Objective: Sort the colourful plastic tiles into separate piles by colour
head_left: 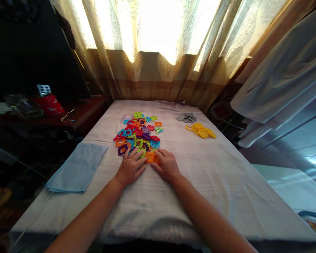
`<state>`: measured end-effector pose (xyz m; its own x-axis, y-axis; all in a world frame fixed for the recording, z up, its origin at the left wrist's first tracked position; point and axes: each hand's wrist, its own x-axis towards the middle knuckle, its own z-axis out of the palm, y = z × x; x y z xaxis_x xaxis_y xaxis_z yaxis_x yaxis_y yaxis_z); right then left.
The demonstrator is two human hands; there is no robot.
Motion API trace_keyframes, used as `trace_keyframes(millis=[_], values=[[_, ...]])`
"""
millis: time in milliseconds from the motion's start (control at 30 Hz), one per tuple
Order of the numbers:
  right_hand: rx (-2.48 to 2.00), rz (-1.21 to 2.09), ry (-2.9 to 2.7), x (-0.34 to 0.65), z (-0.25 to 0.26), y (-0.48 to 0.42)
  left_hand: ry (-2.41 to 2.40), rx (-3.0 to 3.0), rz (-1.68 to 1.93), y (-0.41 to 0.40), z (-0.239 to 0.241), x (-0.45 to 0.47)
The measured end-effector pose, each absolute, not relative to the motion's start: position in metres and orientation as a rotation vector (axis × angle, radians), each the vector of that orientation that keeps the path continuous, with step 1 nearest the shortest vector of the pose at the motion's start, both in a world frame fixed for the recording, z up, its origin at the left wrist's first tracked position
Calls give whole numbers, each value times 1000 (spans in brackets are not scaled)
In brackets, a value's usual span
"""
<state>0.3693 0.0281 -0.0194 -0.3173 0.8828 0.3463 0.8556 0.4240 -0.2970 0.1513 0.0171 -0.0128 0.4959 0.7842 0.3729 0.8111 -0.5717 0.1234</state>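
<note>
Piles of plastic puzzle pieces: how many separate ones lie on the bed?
3. A multicoloured pile centrally, its near edge under the left hand and right hand; a small grey pile farther back right; a yellow pile just in front of it. None seems hidden.

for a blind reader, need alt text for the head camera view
A person's left hand and right hand rest flat at the near edge of a pile of colourful pieces on a white sheet. Yellow pieces and grey pieces lie farther right; a blue cloth lies left.
</note>
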Motion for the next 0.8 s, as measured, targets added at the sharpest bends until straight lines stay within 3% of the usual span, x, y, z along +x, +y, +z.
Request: trace_keyframes(millis=[133, 400, 600, 800], values=[[-1728, 90, -2002, 371, -23, 37, -1541, -2495, -754, 27, -16, 150], [-1583, 109, -1900, 380, -28, 38, -1771, -2074, -1259, 40, -26, 103], [-1454, 172, -1936, 381, -34, 38, -1898, -2032, -1092, 28, -37, 90], [-1149, 210, -2018, 379, -42, 39, -1720, -2364, -1004, 23, -39, 97]])
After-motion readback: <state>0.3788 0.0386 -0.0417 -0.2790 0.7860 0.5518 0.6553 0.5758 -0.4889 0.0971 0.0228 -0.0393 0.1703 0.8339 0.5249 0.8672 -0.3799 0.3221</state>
